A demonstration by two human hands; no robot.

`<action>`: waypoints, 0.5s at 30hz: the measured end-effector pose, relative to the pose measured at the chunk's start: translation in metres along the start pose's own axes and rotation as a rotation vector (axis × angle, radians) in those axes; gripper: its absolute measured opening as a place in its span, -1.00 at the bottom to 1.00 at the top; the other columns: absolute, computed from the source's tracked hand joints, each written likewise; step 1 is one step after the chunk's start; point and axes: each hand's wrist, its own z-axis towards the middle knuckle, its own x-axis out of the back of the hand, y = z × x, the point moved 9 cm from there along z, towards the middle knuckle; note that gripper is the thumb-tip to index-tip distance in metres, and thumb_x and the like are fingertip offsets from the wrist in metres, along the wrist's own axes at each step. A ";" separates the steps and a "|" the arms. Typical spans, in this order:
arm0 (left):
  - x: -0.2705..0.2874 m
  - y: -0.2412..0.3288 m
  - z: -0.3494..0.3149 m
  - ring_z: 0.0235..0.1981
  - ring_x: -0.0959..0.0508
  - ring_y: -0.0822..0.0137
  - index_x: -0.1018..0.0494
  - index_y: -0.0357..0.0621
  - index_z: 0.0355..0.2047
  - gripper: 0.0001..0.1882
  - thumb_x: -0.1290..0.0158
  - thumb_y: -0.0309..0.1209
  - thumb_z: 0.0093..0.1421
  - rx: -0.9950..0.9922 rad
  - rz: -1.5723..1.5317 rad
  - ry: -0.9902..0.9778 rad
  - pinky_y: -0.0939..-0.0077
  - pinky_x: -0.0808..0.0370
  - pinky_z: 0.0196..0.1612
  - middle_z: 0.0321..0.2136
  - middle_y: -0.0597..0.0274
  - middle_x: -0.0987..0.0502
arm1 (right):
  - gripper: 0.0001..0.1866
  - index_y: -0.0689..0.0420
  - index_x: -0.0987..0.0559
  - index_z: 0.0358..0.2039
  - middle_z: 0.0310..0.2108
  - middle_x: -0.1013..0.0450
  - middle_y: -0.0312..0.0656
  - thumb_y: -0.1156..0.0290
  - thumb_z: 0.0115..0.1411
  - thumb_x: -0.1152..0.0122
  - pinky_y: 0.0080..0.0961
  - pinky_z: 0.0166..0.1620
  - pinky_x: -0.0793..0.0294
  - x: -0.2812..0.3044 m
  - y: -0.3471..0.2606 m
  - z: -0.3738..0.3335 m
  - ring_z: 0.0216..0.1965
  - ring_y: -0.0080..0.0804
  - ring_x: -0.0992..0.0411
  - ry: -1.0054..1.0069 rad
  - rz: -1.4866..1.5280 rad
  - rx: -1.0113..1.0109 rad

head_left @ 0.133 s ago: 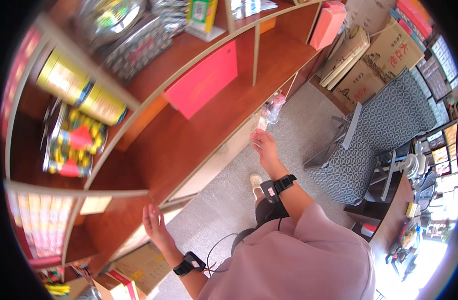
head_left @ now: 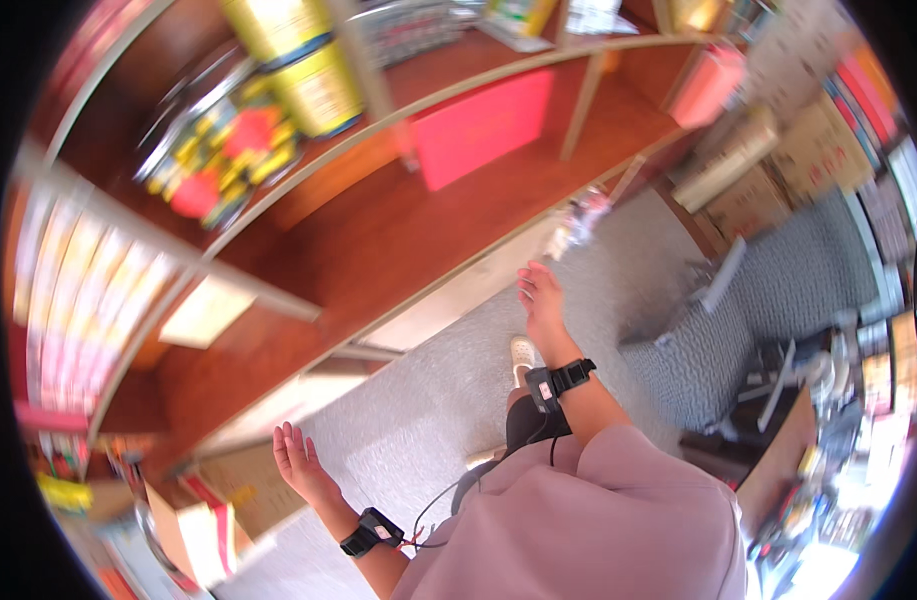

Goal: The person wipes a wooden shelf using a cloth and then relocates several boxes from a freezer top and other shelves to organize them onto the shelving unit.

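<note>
My left hand [head_left: 304,466] hovers beside the front edge of the wooden shelf unit [head_left: 363,255], palm partly turned up. Its fingers are extended, and nothing is in them. Above the floor, my right hand [head_left: 542,305] is held out with its fingers loosely bent and apart, also holding nothing. Just beyond its fingertips is a blurred clear plastic bag [head_left: 578,222] at the shelf's lower edge. A red folder-like sheet [head_left: 486,130] stands inside the shelf compartment. Each wrist wears a black strapped device.
Yellow canisters [head_left: 318,85] and a clear-lidded pack of yellow-and-red items [head_left: 223,150] fill an upper left compartment. Cardboard boxes [head_left: 813,145] stand at the far right, near a grey patterned chair [head_left: 693,365]. An open carton [head_left: 190,525] sits at lower left.
My view has swung left, so the shelves and chair appear shifted rightward. My left hand is slightly lower in the picture. Both hands remain open.
</note>
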 end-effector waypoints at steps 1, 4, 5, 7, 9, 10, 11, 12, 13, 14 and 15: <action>0.045 0.006 -0.016 0.19 -0.30 0.21 -0.23 -0.12 0.19 -0.55 0.08 -0.26 0.35 0.000 -0.007 0.062 0.28 -0.21 0.20 0.18 0.11 -0.31 | -0.71 0.01 -0.45 -0.06 -0.24 -0.46 -0.34 0.27 0.22 0.00 -0.51 -0.15 -0.32 -0.014 0.015 -0.027 -0.26 -0.54 -0.35 -0.031 0.000 0.018; 0.174 0.021 -0.065 0.19 -0.30 0.22 -0.22 -0.15 0.19 -0.54 0.08 -0.25 0.35 -0.035 -0.084 0.215 0.29 -0.23 0.19 0.18 0.10 -0.30 | -0.72 0.01 -0.45 -0.07 -0.24 -0.46 -0.35 0.26 0.22 -0.02 -0.52 -0.15 -0.31 -0.092 0.072 -0.113 -0.25 -0.55 -0.34 -0.196 -0.018 -0.023; 0.211 0.031 -0.081 0.18 -0.31 0.23 -0.23 -0.15 0.19 -0.55 0.09 -0.26 0.35 -0.058 -0.106 0.267 0.30 -0.25 0.18 0.17 0.10 -0.32 | -0.72 0.01 -0.44 -0.07 -0.23 -0.46 -0.34 0.26 0.22 -0.03 -0.53 -0.15 -0.30 -0.123 0.090 -0.145 -0.25 -0.55 -0.34 -0.253 -0.003 -0.046; 0.286 0.045 -0.112 0.16 -0.33 0.25 -0.24 -0.16 0.17 -0.56 0.09 -0.27 0.35 -0.104 -0.132 0.411 0.32 -0.28 0.16 0.15 0.11 -0.33 | -0.71 0.02 -0.44 -0.06 -0.24 -0.46 -0.35 0.26 0.21 -0.06 -0.54 -0.15 -0.30 -0.183 0.134 -0.203 -0.25 -0.56 -0.35 -0.415 -0.044 -0.104; 0.341 0.042 -0.139 0.08 -0.39 0.30 -0.31 -0.15 0.11 -0.62 0.07 -0.30 0.34 -0.180 -0.184 0.551 0.36 -0.33 0.11 0.09 0.14 -0.40 | -0.69 0.03 -0.43 -0.05 -0.24 -0.46 -0.34 0.27 0.20 -0.09 -0.57 -0.19 -0.32 -0.237 0.178 -0.248 -0.26 -0.57 -0.36 -0.538 -0.074 -0.142; 0.366 0.037 -0.156 0.07 -0.40 0.31 -0.32 -0.14 0.10 -0.64 0.06 -0.31 0.33 -0.177 -0.209 0.629 0.37 -0.34 0.10 0.07 0.15 -0.41 | -0.69 0.03 -0.42 -0.04 -0.24 -0.46 -0.33 0.30 0.20 -0.12 -0.60 -0.22 -0.33 -0.258 0.207 -0.270 -0.28 -0.58 -0.37 -0.626 -0.063 -0.187; 0.391 0.032 -0.173 0.06 -0.41 0.32 -0.34 -0.14 0.08 -0.66 0.05 -0.32 0.32 -0.176 -0.237 0.706 0.37 -0.34 0.10 0.05 0.17 -0.43 | -0.69 0.04 -0.42 -0.03 -0.25 -0.47 -0.33 0.32 0.22 -0.12 -0.63 -0.26 -0.34 -0.276 0.235 -0.290 -0.29 -0.58 -0.38 -0.691 -0.070 -0.220; 0.420 0.025 -0.188 0.05 -0.42 0.33 -0.37 -0.13 0.05 -0.67 0.03 -0.33 0.31 -0.200 -0.266 0.747 0.37 -0.35 0.09 0.03 0.18 -0.45 | -0.70 0.03 -0.43 -0.02 -0.25 -0.47 -0.33 0.33 0.23 -0.10 -0.63 -0.25 -0.34 -0.292 0.259 -0.317 -0.28 -0.59 -0.37 -0.742 -0.101 -0.240; 0.444 0.022 -0.203 0.04 -0.43 0.33 -0.38 -0.14 0.04 -0.68 0.02 -0.33 0.31 -0.194 -0.277 0.803 0.39 -0.36 0.08 0.03 0.19 -0.46 | -0.71 0.03 -0.43 -0.01 -0.25 -0.47 -0.34 0.34 0.25 -0.09 -0.62 -0.25 -0.33 -0.307 0.284 -0.346 -0.28 -0.59 -0.37 -0.795 -0.132 -0.259; 0.468 0.022 -0.220 0.04 -0.43 0.33 -0.38 -0.14 0.04 -0.68 0.02 -0.32 0.31 -0.193 -0.288 0.881 0.40 -0.36 0.07 0.02 0.19 -0.46 | -0.72 0.03 -0.43 -0.01 -0.26 -0.47 -0.34 0.35 0.26 -0.07 -0.62 -0.24 -0.33 -0.321 0.310 -0.371 -0.28 -0.59 -0.36 -0.829 -0.168 -0.306; 0.491 0.019 -0.237 0.04 -0.43 0.34 -0.38 -0.13 0.04 -0.67 0.02 -0.32 0.31 -0.191 -0.301 0.957 0.41 -0.36 0.07 0.02 0.20 -0.46 | -0.73 0.03 -0.44 -0.02 -0.26 -0.46 -0.35 0.36 0.26 -0.06 -0.61 -0.21 -0.32 -0.335 0.330 -0.404 -0.27 -0.58 -0.35 -0.864 -0.222 -0.335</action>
